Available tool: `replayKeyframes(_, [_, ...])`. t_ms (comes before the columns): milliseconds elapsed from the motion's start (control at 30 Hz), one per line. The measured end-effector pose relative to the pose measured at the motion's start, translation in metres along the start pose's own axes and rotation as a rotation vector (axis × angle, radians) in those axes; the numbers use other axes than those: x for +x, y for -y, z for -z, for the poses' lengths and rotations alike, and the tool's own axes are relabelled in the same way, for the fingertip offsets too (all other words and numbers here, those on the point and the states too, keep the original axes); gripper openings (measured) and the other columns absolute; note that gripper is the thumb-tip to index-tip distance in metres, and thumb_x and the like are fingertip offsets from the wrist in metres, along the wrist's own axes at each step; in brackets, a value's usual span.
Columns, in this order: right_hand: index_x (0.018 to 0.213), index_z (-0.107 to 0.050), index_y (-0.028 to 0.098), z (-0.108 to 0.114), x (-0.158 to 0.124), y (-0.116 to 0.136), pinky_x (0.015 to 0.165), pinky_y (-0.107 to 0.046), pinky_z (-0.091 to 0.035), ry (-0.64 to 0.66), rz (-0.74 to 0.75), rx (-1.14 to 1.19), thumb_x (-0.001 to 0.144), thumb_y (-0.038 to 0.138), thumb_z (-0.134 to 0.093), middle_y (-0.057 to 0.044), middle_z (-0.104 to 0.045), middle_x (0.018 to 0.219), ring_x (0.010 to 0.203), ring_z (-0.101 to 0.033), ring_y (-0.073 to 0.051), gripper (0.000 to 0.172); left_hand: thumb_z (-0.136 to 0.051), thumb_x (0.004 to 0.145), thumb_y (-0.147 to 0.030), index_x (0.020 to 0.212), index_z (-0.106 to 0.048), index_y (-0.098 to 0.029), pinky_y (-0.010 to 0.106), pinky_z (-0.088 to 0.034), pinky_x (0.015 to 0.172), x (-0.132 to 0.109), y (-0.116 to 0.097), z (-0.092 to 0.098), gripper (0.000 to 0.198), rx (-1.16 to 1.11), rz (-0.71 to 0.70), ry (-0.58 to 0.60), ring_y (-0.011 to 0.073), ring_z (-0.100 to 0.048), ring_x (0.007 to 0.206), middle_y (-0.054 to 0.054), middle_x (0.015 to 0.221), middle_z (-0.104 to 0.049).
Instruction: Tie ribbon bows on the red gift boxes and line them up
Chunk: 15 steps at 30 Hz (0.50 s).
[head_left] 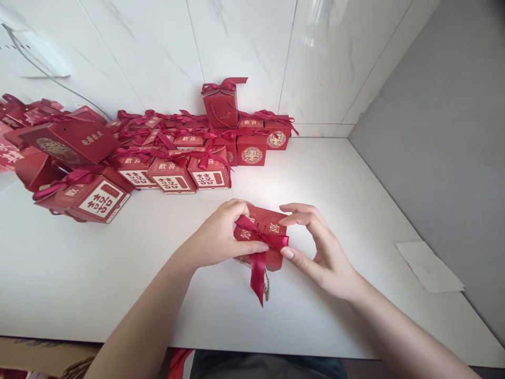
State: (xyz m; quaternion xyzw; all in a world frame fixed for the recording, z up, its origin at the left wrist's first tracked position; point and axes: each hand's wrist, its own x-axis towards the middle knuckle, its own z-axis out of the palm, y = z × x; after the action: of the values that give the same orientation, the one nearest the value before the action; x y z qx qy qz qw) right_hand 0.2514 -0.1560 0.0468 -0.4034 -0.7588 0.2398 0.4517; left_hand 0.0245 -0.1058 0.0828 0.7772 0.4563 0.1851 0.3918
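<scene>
A small red gift box (272, 259) with gold lettering lies in front of me, between my two hands. A dark red satin ribbon (258, 276) is tied over its top, one tail hanging down the near side beside a gold cord handle (267, 288). My left hand (221, 234) grips the box from the left, its thumb laid across the ribbon near the knot. At the box's right side is my right hand (319, 252), fingers curved and apart from the thumb. Its thumb tip is at the ribbon's right end; whether it touches is unclear.
Several finished-looking red boxes with ribbons (171, 176) stand in rows along the tiled wall. One box (221, 105) sits raised on others. More boxes (84, 195) pile up at left. White paper (430, 266) lies by the grey right wall. A cardboard box (43, 355) is below the table's front edge.
</scene>
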Motion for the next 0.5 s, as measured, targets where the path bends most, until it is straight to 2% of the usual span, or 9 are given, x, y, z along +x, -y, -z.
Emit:
replayKeyframes(167, [0.091, -0.061, 0.024, 0.0, 0.0, -0.006, 0.107, -0.046, -0.044, 0.148, -0.102, 0.113, 0.093, 0.028, -0.064, -0.009, -0.051, 0.138, 0.132, -0.047, -0.026, 0.006, -0.077, 0.075, -0.043, 0.091, -0.056, -0.022, 0.039, -0.053, 0.077, -0.001, 0.001, 0.001, 0.033, -0.02, 0.02, 0.032, 0.0221, -0.06, 0.092, 0.004, 0.106, -0.06])
replayKeyframes(300, [0.081, -0.061, 0.023, -0.001, 0.003, -0.009, 0.109, -0.047, -0.042, 0.195, -0.169, 0.24, 0.096, 0.031, -0.061, -0.007, -0.052, 0.139, 0.134, -0.047, -0.026, 0.017, -0.078, 0.074, -0.039, 0.093, -0.056, -0.022, 0.038, -0.053, 0.081, -0.001, 0.001, 0.001, 0.034, -0.073, 0.001, 0.058, 0.022, -0.061, 0.097, 0.004, 0.111, -0.059])
replayKeyframes(500, [0.073, -0.053, 0.021, -0.004, 0.019, -0.026, 0.103, -0.045, -0.046, 0.211, -0.266, 0.411, 0.095, 0.04, -0.06, -0.008, -0.053, 0.141, 0.139, -0.043, -0.028, 0.03, -0.079, 0.072, -0.04, 0.09, -0.053, -0.022, 0.037, -0.055, 0.074, 0.001, 0.001, 0.0, 0.037, -0.103, 0.069, 0.082, 0.0208, -0.062, 0.087, 0.003, 0.103, -0.058])
